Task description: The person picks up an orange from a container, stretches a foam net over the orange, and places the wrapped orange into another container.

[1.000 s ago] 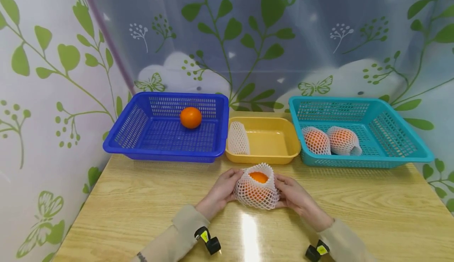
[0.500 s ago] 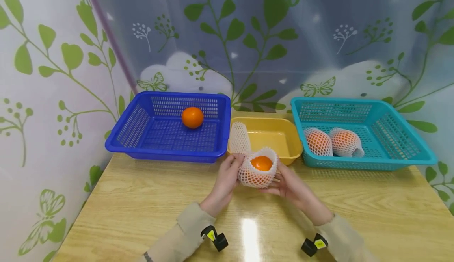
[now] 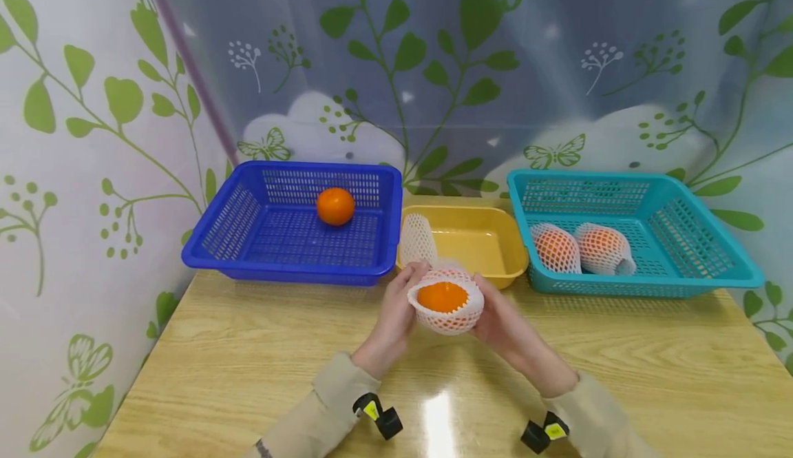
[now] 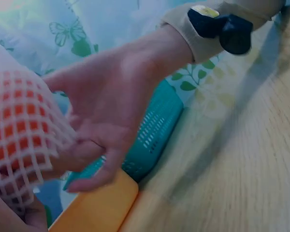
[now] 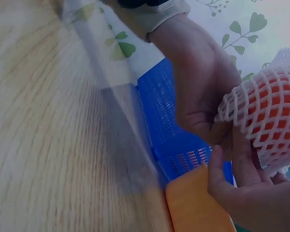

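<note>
An orange (image 3: 442, 297) sits inside a white foam net sleeve (image 3: 451, 323), whose wide opening faces the head camera and bares part of the peel. On the left, my left hand (image 3: 395, 308) pinches the sleeve; the right wrist view shows its fingers bunched at the net's edge. My right hand (image 3: 499, 315) holds the wrapped orange from the other side, its fingers partly hidden behind and beneath the net. Both hands keep the fruit above the wooden table, just in front of the yellow basin (image 3: 483, 280).
A blue basket (image 3: 291, 271) at back left contains one bare orange (image 3: 335, 206). Another flat foam net (image 3: 418, 237) lies in the yellow basin. At back right, a teal basket (image 3: 644, 284) has two net-wrapped oranges (image 3: 555, 248). A patterned curtain (image 3: 434, 65) hangs behind.
Both hands have lifted the netted orange away from me, toward the yellow basin. The sleeve's opening, earlier facing more upward, has tipped toward the head camera.
</note>
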The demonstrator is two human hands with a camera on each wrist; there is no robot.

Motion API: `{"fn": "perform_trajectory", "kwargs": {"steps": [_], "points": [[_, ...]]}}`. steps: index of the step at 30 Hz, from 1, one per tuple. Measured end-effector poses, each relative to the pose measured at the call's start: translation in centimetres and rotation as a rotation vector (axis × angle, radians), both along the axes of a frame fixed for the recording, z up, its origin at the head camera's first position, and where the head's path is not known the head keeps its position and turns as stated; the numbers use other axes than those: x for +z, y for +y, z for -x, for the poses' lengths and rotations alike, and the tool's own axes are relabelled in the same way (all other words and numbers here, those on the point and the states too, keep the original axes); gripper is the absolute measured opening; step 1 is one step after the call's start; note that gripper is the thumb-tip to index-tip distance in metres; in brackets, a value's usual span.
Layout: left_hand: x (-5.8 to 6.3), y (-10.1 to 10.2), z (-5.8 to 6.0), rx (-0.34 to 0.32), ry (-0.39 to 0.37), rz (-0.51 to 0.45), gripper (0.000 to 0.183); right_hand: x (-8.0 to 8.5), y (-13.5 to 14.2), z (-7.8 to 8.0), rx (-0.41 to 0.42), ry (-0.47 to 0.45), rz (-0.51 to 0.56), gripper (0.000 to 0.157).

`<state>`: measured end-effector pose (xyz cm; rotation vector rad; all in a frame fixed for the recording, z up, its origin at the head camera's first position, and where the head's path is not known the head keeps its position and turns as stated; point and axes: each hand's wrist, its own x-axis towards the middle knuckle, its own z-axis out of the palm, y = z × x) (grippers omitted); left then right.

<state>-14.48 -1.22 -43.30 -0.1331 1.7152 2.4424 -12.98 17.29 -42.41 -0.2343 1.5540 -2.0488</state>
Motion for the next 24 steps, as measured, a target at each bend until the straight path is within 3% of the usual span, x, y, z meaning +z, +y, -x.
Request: {"fn": "perform_trajectory", "kwargs": {"steps": [5, 8, 12, 16, 21, 24], "points": [[-0.4, 0.6, -0.5, -0.025, 0.036, -0.007, 0.034, 0.4, -0.2, -0.5, 0.007, 0.028, 0.076, 0.046], [-0.4, 1.1, -0.8, -0.007, 0.023, -0.016, 0.039, 0.4, -0.4, -0.6, -0.01, 0.03, 0.074, 0.051], [-0.3, 1.2, -1.1, -0.005, -0.004, 0.024, 0.047, 0.4, -0.6, -0.7, -0.075, 0.049, -0.025, 0.059], [-0.1, 0.7, -1.3, -0.092, -0.043, 0.05, 0.055, 0.7, -0.6, -0.6, -0.211, 0.03, -0.12, 0.055], [0.5, 0.1, -1.0, -0.199, -0.129, -0.049, 0.07, 0.9, -0.5, -0.3, -0.358, -0.029, -0.079, 0.033], [0.8, -0.1, -0.9, -0.266, -0.161, -0.103, 0.079, 0.9, -0.5, -0.3, -0.409, -0.034, -0.06, 0.029]]}}
